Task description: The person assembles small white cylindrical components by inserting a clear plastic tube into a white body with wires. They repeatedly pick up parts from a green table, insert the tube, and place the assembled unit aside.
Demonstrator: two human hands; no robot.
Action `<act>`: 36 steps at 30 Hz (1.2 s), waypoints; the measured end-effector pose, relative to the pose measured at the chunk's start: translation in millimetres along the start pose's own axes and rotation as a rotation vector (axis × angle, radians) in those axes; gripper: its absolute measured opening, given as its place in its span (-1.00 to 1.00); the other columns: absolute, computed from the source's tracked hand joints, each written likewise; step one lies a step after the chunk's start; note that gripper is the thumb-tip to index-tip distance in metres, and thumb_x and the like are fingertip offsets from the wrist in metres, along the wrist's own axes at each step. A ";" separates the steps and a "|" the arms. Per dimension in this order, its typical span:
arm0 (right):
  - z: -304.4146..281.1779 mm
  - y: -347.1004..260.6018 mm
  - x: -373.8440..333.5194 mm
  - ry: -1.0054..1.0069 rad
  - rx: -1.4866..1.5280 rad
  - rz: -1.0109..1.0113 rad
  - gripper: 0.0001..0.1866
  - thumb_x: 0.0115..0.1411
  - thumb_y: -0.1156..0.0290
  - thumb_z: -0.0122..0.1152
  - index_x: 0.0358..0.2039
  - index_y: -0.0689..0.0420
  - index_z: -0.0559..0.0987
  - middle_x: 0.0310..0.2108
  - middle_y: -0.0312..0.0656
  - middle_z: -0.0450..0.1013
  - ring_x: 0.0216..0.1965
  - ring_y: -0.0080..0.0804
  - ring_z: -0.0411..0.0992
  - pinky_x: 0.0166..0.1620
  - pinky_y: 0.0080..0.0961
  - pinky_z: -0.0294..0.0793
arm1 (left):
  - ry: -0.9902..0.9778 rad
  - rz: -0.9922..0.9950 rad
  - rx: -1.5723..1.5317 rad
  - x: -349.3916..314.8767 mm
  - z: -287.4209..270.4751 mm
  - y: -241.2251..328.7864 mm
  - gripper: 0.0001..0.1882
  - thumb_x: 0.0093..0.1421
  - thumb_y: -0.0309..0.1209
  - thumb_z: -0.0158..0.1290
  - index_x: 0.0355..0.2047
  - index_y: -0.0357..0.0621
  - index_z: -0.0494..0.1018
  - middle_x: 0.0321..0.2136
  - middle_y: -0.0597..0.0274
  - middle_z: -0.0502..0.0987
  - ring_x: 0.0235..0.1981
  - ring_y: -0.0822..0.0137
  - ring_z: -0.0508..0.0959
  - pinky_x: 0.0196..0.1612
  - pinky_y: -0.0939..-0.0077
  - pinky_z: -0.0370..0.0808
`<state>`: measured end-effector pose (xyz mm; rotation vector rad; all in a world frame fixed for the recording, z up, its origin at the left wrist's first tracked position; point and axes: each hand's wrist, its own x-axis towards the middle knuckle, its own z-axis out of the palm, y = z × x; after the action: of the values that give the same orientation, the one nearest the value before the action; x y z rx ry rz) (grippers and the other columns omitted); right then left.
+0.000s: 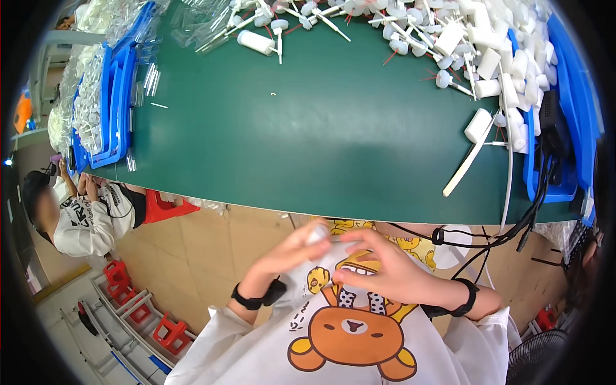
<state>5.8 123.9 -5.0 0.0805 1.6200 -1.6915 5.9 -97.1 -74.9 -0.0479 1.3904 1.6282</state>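
Note:
My left hand (292, 249) is closed around a small white piece (316, 235), whose shape is blurred and partly covered by the fingers. Facing it, my right hand (385, 263) has its thumb and fingers curved apart. A thin pale line shows between the fingertips of the two hands; what it is, I cannot make out. Both hands are over my lap, just below the near edge of the green table (289, 154).
White cylinders (487, 63) and white-stemmed parts with round heads and red wires (398, 45) heap at the far right. Blue trays flank the table, the left tray (119, 109) beside clear tubes (151, 80). Black cables (542, 186) hang at right. A seated person (90, 218) works at left.

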 end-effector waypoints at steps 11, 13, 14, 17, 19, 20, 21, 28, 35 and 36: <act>-44.4 -33.6 -28.1 -0.129 -0.528 -0.086 -0.65 0.10 0.34 0.21 -0.17 0.27 0.43 -0.29 -0.11 0.44 -0.22 -0.36 0.43 -0.19 -0.50 0.41 | 0.609 0.185 0.915 65.8 -128.9 -172.7 -0.66 0.20 -0.37 -0.15 -0.05 -0.26 0.35 -0.07 -0.12 0.41 -0.01 -0.02 0.38 0.01 0.23 0.32; -48.3 -40.0 -30.8 -0.171 -0.570 -0.083 -0.67 0.10 0.35 0.21 -0.17 0.26 0.44 -0.30 -0.11 0.45 -0.27 -0.37 0.44 -0.22 -0.51 0.42 | 0.543 0.176 1.007 67.3 -135.1 -162.9 -0.66 0.18 -0.39 -0.13 -0.06 -0.26 0.35 -0.08 -0.11 0.42 -0.02 -0.02 0.39 0.00 0.23 0.33; -51.0 -44.9 -34.0 -0.176 -0.538 -0.066 -0.68 0.11 0.32 0.19 -0.20 0.26 0.45 -0.34 -0.11 0.45 -0.33 -0.35 0.44 -0.28 -0.50 0.42 | 0.497 0.172 1.067 63.1 -138.9 -155.4 -0.67 0.18 -0.39 -0.12 -0.07 -0.26 0.36 -0.08 -0.10 0.42 -0.03 -0.02 0.39 -0.01 0.23 0.33; -64.5 -63.1 -42.8 -0.128 -0.544 -0.043 -0.76 0.10 0.34 0.19 -0.28 0.24 0.50 -0.47 -0.15 0.47 -0.53 -0.38 0.43 -0.45 -0.55 0.40 | 0.406 0.118 1.146 46.2 -135.1 -114.1 -0.68 0.16 -0.42 -0.10 -0.08 -0.25 0.37 -0.10 -0.08 0.44 -0.06 -0.03 0.41 -0.02 0.23 0.34; -75.2 -77.5 -42.2 0.089 -0.610 -0.029 -0.79 0.07 0.43 0.19 -0.29 0.23 0.49 -0.49 -0.16 0.45 -0.56 -0.40 0.41 -0.47 -0.52 0.38 | 0.361 0.031 1.096 29.5 -104.2 -62.6 -0.70 0.14 -0.42 -0.08 -0.12 -0.25 0.39 -0.12 -0.09 0.45 -0.09 -0.04 0.42 -0.05 0.23 0.35; -79.0 -83.1 -40.9 0.204 -0.641 -0.020 -0.80 0.05 0.47 0.19 -0.29 0.23 0.49 -0.49 -0.16 0.44 -0.57 -0.40 0.40 -0.48 -0.51 0.37 | 0.332 -0.018 1.062 21.9 -83.9 -32.0 -0.72 0.13 -0.42 -0.07 -0.15 -0.25 0.40 -0.13 -0.10 0.45 -0.12 -0.06 0.43 -0.07 0.22 0.36; -80.4 -85.7 -35.5 0.392 -0.807 -0.128 -0.81 0.02 0.53 0.18 -0.29 0.22 0.50 -0.50 -0.16 0.41 -0.57 -0.37 0.38 -0.48 -0.48 0.35 | 0.195 -0.139 1.115 13.9 -60.0 0.8 -0.71 0.16 -0.39 -0.09 -0.15 -0.29 0.39 -0.13 -0.10 0.44 -0.11 -0.05 0.41 -0.07 0.26 0.36; -112.5 -82.9 -3.0 0.807 -1.505 -0.467 -0.74 -0.09 0.66 0.09 -0.31 0.23 0.50 -0.45 -0.14 0.30 -0.40 -0.22 0.38 -0.39 -0.40 0.36 | -0.367 0.439 0.785 -6.2 27.5 90.6 -0.79 0.25 -0.39 -0.15 -0.23 -0.29 0.38 -0.28 0.05 0.42 -0.22 0.11 0.45 -0.19 0.34 0.42; -115.5 -86.9 0.8 0.697 -1.516 -0.389 -0.64 -0.17 0.74 0.04 -0.25 0.35 0.45 -0.26 -0.08 0.29 -0.28 -0.19 0.38 -0.25 -0.38 0.43 | -0.084 0.567 0.490 35.7 57.4 141.4 -0.84 0.19 -0.55 -0.08 -0.20 -0.31 0.35 -0.31 0.15 0.42 -0.28 0.33 0.50 -0.22 0.52 0.44; -115.7 -86.0 1.1 0.702 -1.505 -0.393 -0.63 -0.18 0.75 0.03 -0.24 0.37 0.44 -0.24 -0.07 0.28 -0.26 -0.18 0.38 -0.24 -0.37 0.43 | -0.021 0.569 0.424 42.1 58.1 142.3 -0.84 0.19 -0.56 -0.08 -0.21 -0.31 0.35 -0.31 0.15 0.42 -0.28 0.35 0.50 -0.22 0.53 0.45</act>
<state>-95.3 214.5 43.6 -0.4555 3.1735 -0.2303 -80.8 -10.3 26.8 0.6631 1.8112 1.7250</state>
